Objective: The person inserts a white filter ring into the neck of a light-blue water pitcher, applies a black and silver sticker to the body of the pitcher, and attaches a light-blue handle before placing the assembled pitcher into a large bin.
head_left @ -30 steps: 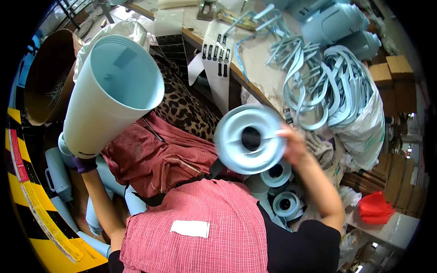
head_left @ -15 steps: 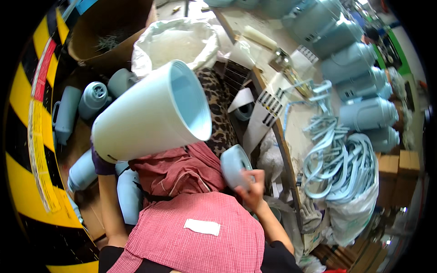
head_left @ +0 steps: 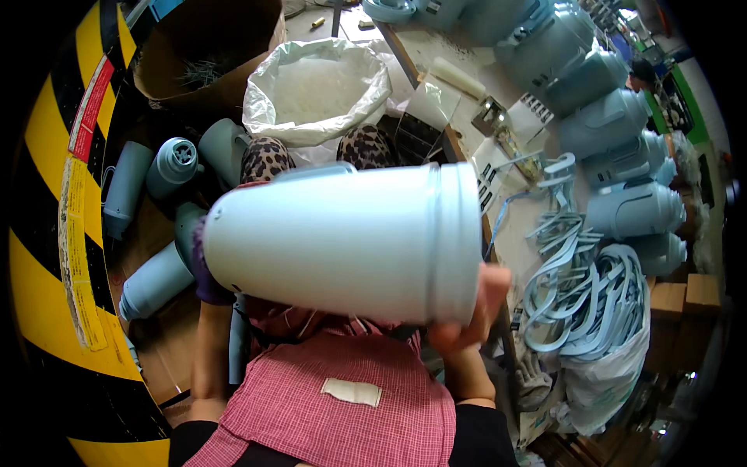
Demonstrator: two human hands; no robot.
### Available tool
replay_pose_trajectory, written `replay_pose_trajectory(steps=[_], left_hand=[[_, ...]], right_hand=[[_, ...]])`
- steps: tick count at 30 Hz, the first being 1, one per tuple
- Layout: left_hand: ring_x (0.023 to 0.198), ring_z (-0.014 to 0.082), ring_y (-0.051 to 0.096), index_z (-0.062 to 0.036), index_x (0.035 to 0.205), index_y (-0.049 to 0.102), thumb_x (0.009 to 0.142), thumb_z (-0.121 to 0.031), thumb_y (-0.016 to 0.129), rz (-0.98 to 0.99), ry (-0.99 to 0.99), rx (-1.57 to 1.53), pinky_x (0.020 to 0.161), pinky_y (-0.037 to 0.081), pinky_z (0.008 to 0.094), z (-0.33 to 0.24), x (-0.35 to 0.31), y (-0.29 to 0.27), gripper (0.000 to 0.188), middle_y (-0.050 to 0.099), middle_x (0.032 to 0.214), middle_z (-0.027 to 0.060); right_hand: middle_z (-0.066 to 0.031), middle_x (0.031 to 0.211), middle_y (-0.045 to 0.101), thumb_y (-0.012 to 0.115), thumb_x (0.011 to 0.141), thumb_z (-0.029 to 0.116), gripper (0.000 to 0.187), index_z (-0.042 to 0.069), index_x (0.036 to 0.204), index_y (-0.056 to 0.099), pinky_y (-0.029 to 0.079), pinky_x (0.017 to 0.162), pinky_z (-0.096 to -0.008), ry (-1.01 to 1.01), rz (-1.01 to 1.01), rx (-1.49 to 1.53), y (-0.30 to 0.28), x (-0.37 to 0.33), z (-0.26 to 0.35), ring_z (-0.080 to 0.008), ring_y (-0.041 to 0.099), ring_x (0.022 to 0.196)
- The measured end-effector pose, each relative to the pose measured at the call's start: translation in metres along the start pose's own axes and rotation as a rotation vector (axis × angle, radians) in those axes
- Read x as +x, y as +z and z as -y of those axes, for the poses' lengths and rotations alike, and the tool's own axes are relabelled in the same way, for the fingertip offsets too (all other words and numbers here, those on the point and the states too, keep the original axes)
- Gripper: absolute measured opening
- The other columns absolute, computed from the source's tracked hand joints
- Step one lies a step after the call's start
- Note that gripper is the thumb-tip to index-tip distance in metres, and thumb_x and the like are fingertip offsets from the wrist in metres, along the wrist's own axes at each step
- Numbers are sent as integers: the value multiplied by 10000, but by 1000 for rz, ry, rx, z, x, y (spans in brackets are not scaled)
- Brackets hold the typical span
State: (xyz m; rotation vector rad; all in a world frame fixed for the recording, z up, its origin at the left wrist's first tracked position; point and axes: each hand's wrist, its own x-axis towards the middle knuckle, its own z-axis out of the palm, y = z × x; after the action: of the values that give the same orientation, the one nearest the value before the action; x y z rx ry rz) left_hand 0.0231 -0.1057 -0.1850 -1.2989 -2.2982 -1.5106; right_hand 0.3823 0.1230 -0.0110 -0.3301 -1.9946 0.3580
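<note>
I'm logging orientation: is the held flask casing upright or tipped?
Tipped sideways: the flask casing is held nearly level, narrower end at the left hand, ringed end at the right hand.

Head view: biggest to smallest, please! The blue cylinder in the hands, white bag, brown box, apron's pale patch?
1. Blue cylinder
2. White bag and brown box: too alike to rank
3. Pale patch

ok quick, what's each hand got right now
Left hand: gloved, holding the base end of the flask, fingers mostly hidden.
Right hand: bare, holding its other end, slightly blurred.
</note>
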Motion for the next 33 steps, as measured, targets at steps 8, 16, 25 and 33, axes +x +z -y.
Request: replay_pose_trajectory(steps=[8, 16, 25, 33], left_hand=[[1158, 379, 589, -301, 1073, 547, 982, -457, 615, 140, 1067, -432, 845, 608, 509, -177, 127, -91, 193, 520, 1178, 89], [1319, 425, 576, -86, 1402, 526, 1012, -374, 573, 302, 756, 254, 1128, 456, 559, -230, 219, -65, 486, 497, 1516, 240], [1467, 341, 454, -16, 1154, 640, 990, -309, 674, 456, 63, -448, 1226, 320, 462, -169, 187, -28, 338, 460, 1606, 232], [1240, 437, 616, -110, 896, 541, 825, -261, 876, 107, 487, -211, 1064, 492, 540, -216, 131, -43, 375, 637, 1342, 256]], right_hand=[[-42, 1185, 691, 470, 1110, 525, 561, 38, 1329, 641, 516, 939, -334, 1541, 262, 1221, 123, -78, -66, -166, 618, 1050], [-83, 1200, 700, 619, 842, 6, 297, 102, 1064, 791, 504, 941, -401, 517, 332, -879, -161, -56, -97, -283, 642, 1154], [-115, 1368, 701, 666, 834, -62, 234, 19, 1052, 691, 408, 1163, -500, 266, 549, -810, -340, -64, -146, -350, 543, 1421], [17, 740, 410, 587, 1073, 182, 437, 39, 1457, 436, 297, 493, -234, 577, -684, 87, -250, -40, -131, -63, 327, 580]])
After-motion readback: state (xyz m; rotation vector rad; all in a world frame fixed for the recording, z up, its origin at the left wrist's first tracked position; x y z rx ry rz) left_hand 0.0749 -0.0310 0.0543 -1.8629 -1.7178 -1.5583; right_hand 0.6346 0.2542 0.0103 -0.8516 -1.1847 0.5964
